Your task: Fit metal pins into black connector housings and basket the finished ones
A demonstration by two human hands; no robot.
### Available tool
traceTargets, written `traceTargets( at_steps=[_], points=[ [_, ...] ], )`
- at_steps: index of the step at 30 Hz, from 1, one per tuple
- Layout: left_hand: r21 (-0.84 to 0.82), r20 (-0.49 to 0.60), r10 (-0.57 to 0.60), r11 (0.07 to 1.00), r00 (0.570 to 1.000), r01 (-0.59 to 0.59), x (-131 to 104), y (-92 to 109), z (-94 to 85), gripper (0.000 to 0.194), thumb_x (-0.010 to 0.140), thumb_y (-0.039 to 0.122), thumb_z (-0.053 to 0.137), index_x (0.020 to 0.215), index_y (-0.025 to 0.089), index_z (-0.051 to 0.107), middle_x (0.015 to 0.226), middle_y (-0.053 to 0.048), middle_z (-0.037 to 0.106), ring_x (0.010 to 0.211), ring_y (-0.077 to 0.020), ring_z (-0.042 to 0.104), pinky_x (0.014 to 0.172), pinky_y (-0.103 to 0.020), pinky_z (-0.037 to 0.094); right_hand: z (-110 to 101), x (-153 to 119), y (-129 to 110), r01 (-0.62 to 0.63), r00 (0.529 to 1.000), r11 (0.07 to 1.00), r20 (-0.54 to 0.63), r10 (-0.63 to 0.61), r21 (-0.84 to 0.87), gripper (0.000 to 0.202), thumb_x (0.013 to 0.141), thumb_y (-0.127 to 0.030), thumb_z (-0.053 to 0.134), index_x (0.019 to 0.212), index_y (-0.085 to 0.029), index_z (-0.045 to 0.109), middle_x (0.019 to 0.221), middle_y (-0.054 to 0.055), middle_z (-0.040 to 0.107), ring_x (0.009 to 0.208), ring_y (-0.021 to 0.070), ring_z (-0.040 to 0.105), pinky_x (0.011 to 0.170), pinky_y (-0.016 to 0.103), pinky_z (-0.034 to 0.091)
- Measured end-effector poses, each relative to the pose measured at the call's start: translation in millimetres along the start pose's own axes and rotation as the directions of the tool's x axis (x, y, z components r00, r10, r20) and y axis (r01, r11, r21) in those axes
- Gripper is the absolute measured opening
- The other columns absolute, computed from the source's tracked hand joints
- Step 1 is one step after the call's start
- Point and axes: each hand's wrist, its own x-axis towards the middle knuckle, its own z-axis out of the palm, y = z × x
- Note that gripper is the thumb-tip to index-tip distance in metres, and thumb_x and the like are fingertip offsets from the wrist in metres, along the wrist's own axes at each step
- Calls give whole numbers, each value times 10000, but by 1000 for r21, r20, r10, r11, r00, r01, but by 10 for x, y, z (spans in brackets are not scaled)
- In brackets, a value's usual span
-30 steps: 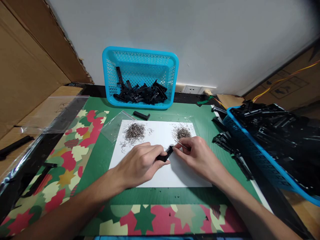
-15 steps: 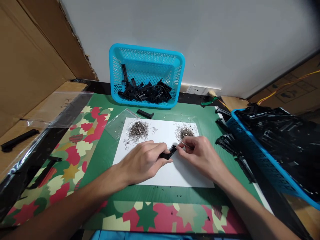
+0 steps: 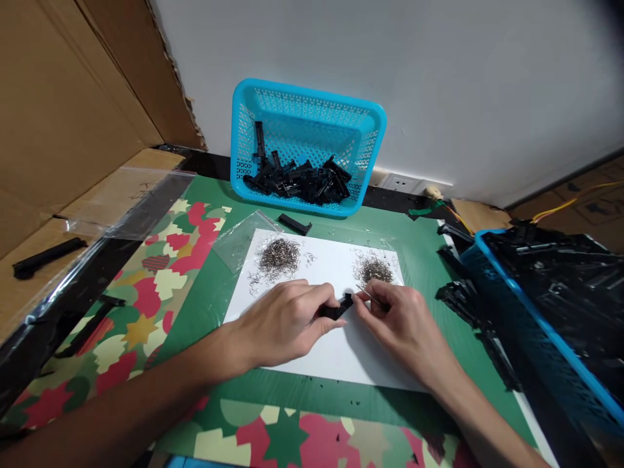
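Note:
Over the white paper (image 3: 312,354), my left hand (image 3: 287,322) grips a small black plastic part (image 3: 337,311) between thumb and fingers, its notched end pointing right. My right hand (image 3: 397,318) pinches a thin metal tool (image 3: 371,296) just to the right of that end; the fingertips are close to the part, and whether they touch it is too small to tell. Behind my left hand lies a pile of tiny metal pieces (image 3: 279,258). Another such pile (image 3: 374,268) is just behind my right hand.
A blue basket (image 3: 307,101) of black parts stands at the back. At the right, a fuller blue basket (image 3: 531,305) has loose black parts (image 3: 458,302) beside it. One black part (image 3: 294,224) and a clear bag (image 3: 238,240) lie behind the paper.
The camera view has shifted, so the scene sits further right in the picture. Both hands keep their holds, and the black part looks tilted a little flatter.

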Motion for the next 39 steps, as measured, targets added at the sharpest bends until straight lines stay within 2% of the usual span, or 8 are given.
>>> traceTargets(
  at_steps=[8,16,19,22,25,30,34,39],
  points=[
    [35,16,41,999,999,-42,-18,-23,15,69,999,199,652,1047,166,616,865,-33,702,737,-188,646,670,-319,480,-39,-1,-13,-21,999,1000,46,22,-3,382,952,-272,591,618,-227,411,552,-55,350,532,114,319,534,308,254],
    [0,9,31,1000,999,-31,-5,-5,0,73,996,207,669,1028,161,622,834,-29,686,724,-178,632,658,-298,472,-322,-31,-79,-25,993,996,116,35,-86,293,1011,-358,593,809,-192,726,570,-16,522,524,132,414,502,304,293],
    [-1,9,35,999,999,-35,-14,2,-3,70,988,197,677,1006,158,621,823,-24,682,720,-174,629,661,-292,463,-416,-49,-62,31,996,999,87,-29,-20,323,1073,-385,522,989,-201,773,822,54,701,714,174,618,619,294,450],
    [4,15,38,999,999,-38,-16,-3,1,55,984,166,667,1017,156,623,827,-21,681,712,-166,629,658,-283,456,-449,-38,-44,143,987,989,65,-145,30,311,1102,-354,491,1209,-270,772,1133,80,716,983,206,689,820,320,526],
    [26,30,42,999,999,-43,-15,-20,5,57,986,158,648,1038,157,625,837,-23,681,712,-166,630,650,-279,453,-419,-24,-30,200,979,979,-43,-198,39,251,1067,-314,579,1168,-292,807,1175,77,722,1026,220,708,855,329,546],
    [49,42,52,997,998,-54,-24,-53,7,88,944,128,661,1022,155,631,815,-21,680,707,-171,630,635,-274,451,-248,-37,-16,87,977,967,-208,-36,239,127,973,-316,736,940,-238,831,951,53,798,846,219,755,762,326,595],
    [8,56,2,1000,998,-2,-41,-60,12,142,913,89,673,1031,157,632,834,-17,681,710,-159,632,629,-255,444,-69,-20,-2,-10,973,886,-201,116,464,197,955,-351,746,861,-184,793,882,69,790,761,214,743,714,344,621],
    [13,62,18,1000,998,-19,-35,-52,11,132,904,71,649,994,163,621,805,-9,660,697,-159,620,619,-256,423,16,34,-5,-40,975,833,-161,154,552,182,950,-316,738,845,-170,764,856,70,785,742,197,736,716,338,616]
  ],
)
